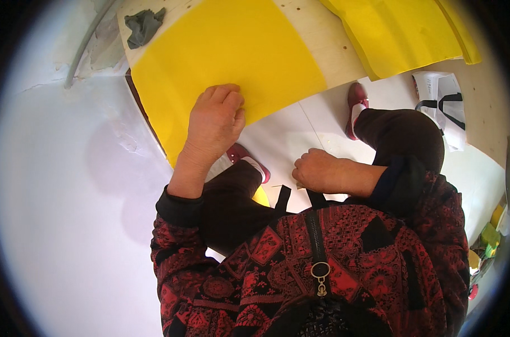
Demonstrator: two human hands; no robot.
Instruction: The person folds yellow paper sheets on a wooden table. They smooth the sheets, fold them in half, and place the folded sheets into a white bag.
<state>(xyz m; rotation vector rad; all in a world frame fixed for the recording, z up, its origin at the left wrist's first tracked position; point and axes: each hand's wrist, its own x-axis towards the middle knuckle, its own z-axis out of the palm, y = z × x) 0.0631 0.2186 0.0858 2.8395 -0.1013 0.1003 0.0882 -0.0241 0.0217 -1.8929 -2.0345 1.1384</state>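
A flat yellow sheet (255,46) covers the near left part of the wooden table (318,38) in front of me. My left hand (219,110) is over the sheet's near edge with curled fingers. Whether it presses on the sheet or pinches something is hidden under the fingers. Lower and to the right, my right hand (316,172) is curled like a fist above the floor, between my knees. A small tan object (300,185) peeks out below its fingers, and I cannot tell whether the hand holds it. Two black straps (283,198) stick up close to my right hand.
More yellow sheets (400,33) overhang the table's edge at the right. A crumpled grey cloth (143,26) lies at the far left corner. Beside the table is a white wall (78,168). A white bag with black handles (442,105) stands right of my leg.
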